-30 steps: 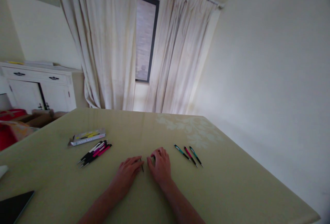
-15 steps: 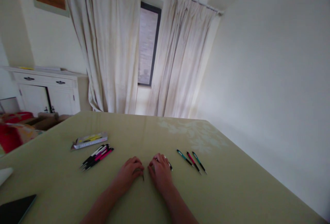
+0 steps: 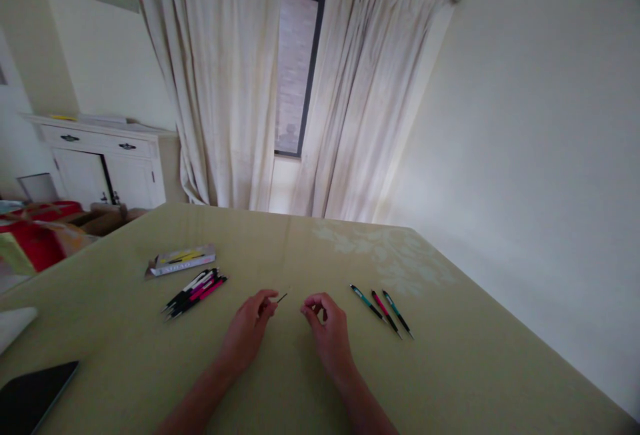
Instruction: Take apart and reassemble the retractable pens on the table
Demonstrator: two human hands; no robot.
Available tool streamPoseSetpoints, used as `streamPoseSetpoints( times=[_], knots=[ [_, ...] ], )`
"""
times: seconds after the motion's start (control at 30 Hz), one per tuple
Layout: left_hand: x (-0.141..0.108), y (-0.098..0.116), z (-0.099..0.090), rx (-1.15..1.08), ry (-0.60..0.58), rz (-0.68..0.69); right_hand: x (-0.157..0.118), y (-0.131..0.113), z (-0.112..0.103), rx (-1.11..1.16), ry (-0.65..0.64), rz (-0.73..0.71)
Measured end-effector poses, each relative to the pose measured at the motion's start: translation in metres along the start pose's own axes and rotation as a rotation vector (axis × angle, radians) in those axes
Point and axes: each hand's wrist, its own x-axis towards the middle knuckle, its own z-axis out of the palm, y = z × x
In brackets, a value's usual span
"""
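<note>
Fingers (image 3: 267,295) of the left hand (image 3: 244,333) pinch a thin dark rod (image 3: 283,297), which slants up and away toward the right and narrows to a pale end. The right hand (image 3: 331,333) is near it, just across a narrow gap, its thumb and forefinger curled into a loop with the tips drawn together; whether anything small is caught between those tips I cannot tell. The rod lies in the space between the two hands, over the middle of the near part of the tabletop (image 3: 450,361), and it is too slight to make out more of it. Whether either hand rests on the surface is unclear.

To the right of the right hand, well apart from it, three pens lie side by side, all slanting the same way with their points toward the near right: a teal pen (image 3: 367,302), a pink pen (image 3: 386,313) and another teal pen (image 3: 397,313), each with a dark grip. On the left, a bundle of pens (image 3: 196,293) in white, purple and pink with black grips lies heaped together, points toward the near left. Just behind the bundle is a pale box (image 3: 184,261) with yellow on its top, its left end open. A dark flat object (image 3: 35,391) and a white object (image 3: 16,327) sit at the left edge.
</note>
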Motion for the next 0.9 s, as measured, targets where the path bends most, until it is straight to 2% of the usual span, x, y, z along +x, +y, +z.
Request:
streamPoseSetpoints(
  times=[0.07, 0.2, 0.33, 0.63, 0.9],
  knots=[
    [0.002, 0.002, -0.001, -0.212, 0.051, -0.051, -0.003, -0.006, 0.001, 0.047, -0.017, -0.005],
    [0.004, 0.007, 0.000, -0.541, 0.045, -0.146, -0.006, -0.014, 0.007, 0.097, -0.092, -0.018],
    [0.000, 0.017, 0.002, -0.751, 0.032, -0.218, -0.007, -0.018, 0.011, 0.193, -0.166, 0.001],
    [-0.004, 0.027, -0.002, -0.856, 0.027, -0.253, -0.008, -0.024, 0.009, 0.252, -0.166, 0.050],
    [-0.008, 0.032, -0.003, -0.837, 0.014, -0.270, -0.007, -0.025, 0.007, 0.225, -0.137, 0.037]
  ],
)
